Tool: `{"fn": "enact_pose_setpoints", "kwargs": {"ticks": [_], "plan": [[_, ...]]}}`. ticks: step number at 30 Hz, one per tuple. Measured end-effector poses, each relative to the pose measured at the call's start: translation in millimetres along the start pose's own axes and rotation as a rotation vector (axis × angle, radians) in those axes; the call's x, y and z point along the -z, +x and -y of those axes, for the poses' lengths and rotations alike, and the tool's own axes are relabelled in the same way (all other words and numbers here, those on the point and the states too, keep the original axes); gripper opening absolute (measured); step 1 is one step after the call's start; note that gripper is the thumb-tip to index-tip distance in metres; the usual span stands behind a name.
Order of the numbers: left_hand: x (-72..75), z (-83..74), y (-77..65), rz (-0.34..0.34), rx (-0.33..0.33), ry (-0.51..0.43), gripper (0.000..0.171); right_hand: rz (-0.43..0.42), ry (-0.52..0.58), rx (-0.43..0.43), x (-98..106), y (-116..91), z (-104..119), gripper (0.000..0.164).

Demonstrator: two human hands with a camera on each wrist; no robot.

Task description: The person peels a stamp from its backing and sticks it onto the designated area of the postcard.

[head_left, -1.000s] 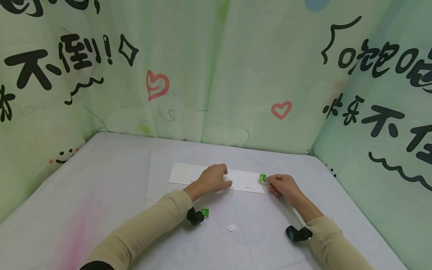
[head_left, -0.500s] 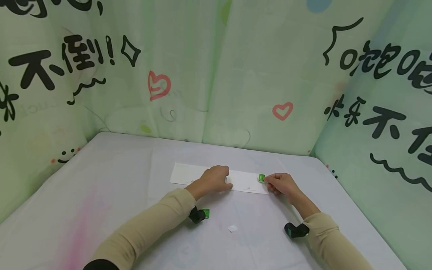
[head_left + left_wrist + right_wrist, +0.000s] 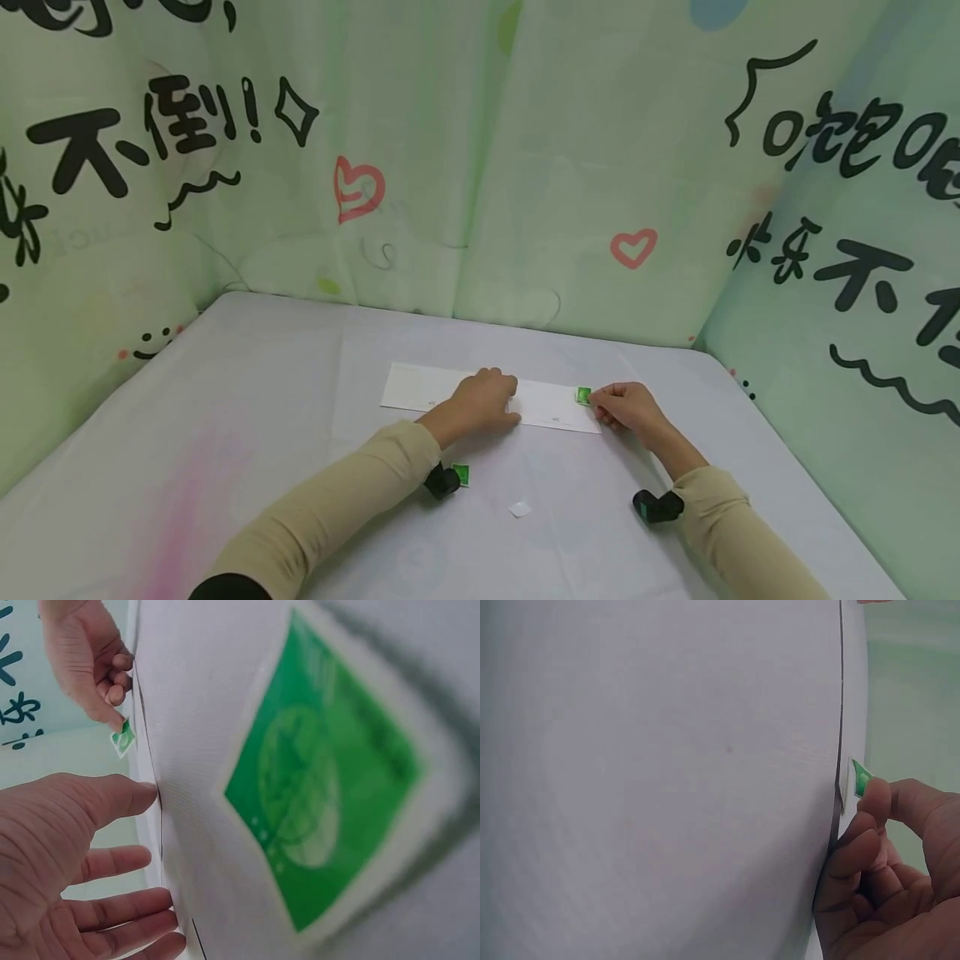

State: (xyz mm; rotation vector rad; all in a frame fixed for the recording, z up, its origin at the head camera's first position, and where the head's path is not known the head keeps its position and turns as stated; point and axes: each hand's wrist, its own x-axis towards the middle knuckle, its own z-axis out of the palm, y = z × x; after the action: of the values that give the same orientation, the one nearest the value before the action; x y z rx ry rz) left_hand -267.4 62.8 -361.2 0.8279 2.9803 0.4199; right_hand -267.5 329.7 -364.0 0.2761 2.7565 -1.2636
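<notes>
Two bare hands (image 3: 480, 404) (image 3: 628, 407) meet over a long white paper strip (image 3: 423, 386) on a white-covered table (image 3: 292, 367), the left hand across the strip's middle, the right hand at its three o'clock end. Thumb and forefinger of the right hand pinch the edge of a green stamp-like sticker (image 3: 583, 395), the other fingers curled; the sticker sits at the strip's right end, at nine o'clock from that hand, though whether it lies flat cannot be told. The left hand is spread, thumb apart from extended fingers, fingertips at the paper, gripping nothing. A second green sticker (image 3: 462, 476), leaf-patterned in the left wrist view, lies near seven o'clock from the left hand, just beside the black left wrist camera (image 3: 442, 482). A white scrap (image 3: 520, 509) rests near five o'clock. Beyond, at twelve o'clock, a pale green curtain (image 3: 420, 108) carries black lettering (image 3: 78, 150) and red hearts (image 3: 633, 248).
</notes>
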Motion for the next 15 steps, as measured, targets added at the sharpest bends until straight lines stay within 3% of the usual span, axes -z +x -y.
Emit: {"fn": "enact_pose_setpoints", "kwargs": {"ticks": [15], "plan": [[-0.2, 0.1, -2.7, -0.012, -0.005, 0.03, 0.027, 0.015, -0.124, 0.059, -1.0, 7.1, -0.8, 0.02]]}}
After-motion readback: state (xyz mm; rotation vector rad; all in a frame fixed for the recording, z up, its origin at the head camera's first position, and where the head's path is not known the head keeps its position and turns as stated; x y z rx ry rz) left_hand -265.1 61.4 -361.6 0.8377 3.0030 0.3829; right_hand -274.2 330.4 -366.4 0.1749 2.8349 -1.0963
